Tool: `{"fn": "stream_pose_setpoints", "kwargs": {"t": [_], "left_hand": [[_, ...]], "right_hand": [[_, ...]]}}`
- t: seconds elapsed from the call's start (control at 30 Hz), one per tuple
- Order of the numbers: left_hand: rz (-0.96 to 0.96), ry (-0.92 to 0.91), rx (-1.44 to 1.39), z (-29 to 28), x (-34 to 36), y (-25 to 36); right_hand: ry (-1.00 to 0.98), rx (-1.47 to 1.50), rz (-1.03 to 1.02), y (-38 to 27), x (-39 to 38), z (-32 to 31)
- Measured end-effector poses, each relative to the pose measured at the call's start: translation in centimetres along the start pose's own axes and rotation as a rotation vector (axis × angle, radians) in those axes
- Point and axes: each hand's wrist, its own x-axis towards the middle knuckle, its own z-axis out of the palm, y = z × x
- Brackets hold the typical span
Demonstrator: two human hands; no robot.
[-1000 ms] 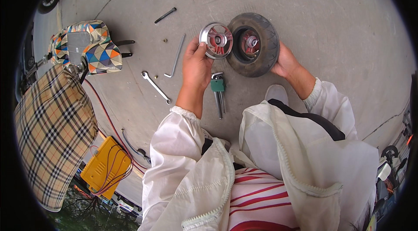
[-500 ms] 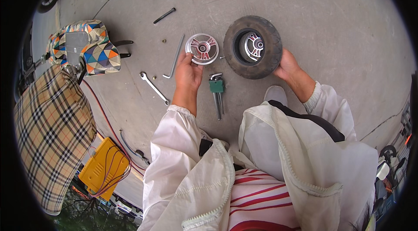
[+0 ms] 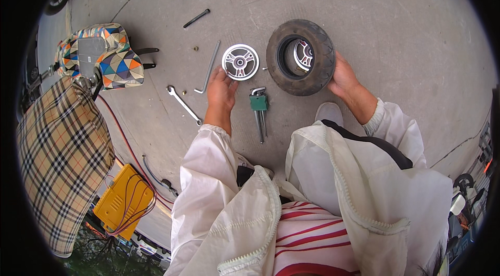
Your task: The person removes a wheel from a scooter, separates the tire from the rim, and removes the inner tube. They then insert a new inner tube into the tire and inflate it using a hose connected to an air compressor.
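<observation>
Left of the left hand [image 3: 221, 91], the wrench [image 3: 185, 105] lies as before. That hand's fingers meet the lower-left edge of the silver wheel half [image 3: 240, 74], tilted half a second ago, now level just beyond them; whether they still grip it, I cannot tell. Farther right, a second wheel half [image 3: 302, 56] shows less through the tyre [image 3: 324, 62], which the right hand [image 3: 344, 75] grasps by its right side.
</observation>
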Motion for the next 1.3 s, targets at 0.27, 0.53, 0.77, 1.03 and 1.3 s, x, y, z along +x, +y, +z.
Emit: {"fn": "stream_pose_setpoints", "kwargs": {"t": [0.27,0.53,0.77,1.03,1.3], "left_hand": [[0.02,0.004,0.052,-0.5,-0.1,0.3],[0.059,0.004,0.059,0.1,0.2,0.7],[0.154,0.064,0.226,-0.9,1.9,-0.2],[0.597,-0.037,0.812,5.5,-4.0,-0.3],[0.823,-0.383,1.182,11.3,-12.3,-2.5]], "right_hand": [[0.001,-0.009,-0.016,0.3,0.3,-0.7],[0.128,-0.091,-0.054,0.7,0.9,-2.5],[0.199,-0.141,-0.059,0.0,0.4,-1.4],[0.183,-0.148,-0.09,0.2,-0.2,-0.5],[0.234,-0.229,-0.12,0.0,-0.6,1.2]]}}
